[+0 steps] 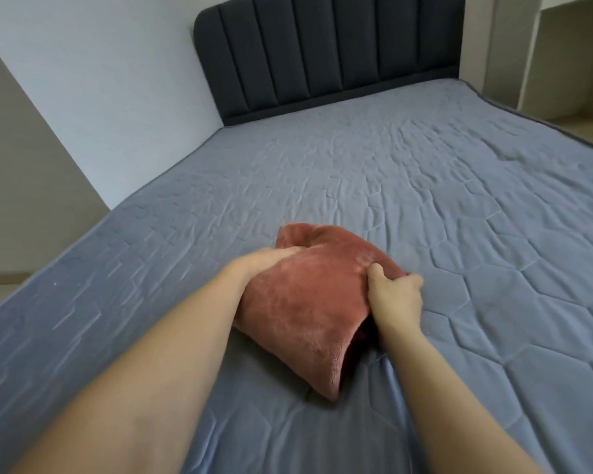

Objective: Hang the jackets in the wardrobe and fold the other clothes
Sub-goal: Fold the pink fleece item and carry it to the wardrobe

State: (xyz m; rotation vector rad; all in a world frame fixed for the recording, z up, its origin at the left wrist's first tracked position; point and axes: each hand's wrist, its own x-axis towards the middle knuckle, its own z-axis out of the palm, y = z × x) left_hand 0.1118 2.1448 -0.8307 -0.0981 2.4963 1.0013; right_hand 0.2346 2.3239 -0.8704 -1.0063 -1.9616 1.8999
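Observation:
A rust-red fleecy garment [308, 302] lies folded into a thick bundle on the blue-grey quilted bed [425, 200], near its front middle. My left hand [266, 261] is tucked into the bundle's left side, and its fingers are hidden in the fabric. My right hand [396, 294] grips the right edge, thumb on top and fingers curled under the fold. The bundle's near corner hangs down toward me. No jacket or wardrobe is in view.
A dark padded headboard [322, 53] stands at the far end of the bed. A white wall [100, 80] runs along the left side. At the far right is a pale shelf unit [545, 53] beyond the mattress edge.

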